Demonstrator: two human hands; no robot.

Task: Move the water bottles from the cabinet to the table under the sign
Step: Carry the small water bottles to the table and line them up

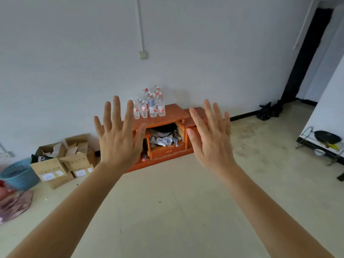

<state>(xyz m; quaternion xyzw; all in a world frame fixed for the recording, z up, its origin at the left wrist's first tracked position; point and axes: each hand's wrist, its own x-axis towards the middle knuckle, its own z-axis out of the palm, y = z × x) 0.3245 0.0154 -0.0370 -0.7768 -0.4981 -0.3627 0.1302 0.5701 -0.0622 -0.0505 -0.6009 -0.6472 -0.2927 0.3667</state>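
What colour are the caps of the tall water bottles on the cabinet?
Red, as far as the head view shows: the tall bottles stand on the orange-brown cabinet.

Bottles (151,107) on cabinet (174,111); papers (163,140) maybe inside

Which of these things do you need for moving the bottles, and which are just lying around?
For the job:
- water bottles, standing on top of the orange cabinet
- left hand and right hand, both open and empty

Just lying about:
- cardboard boxes
- blue basket
- black bags by the wall
- dark pan
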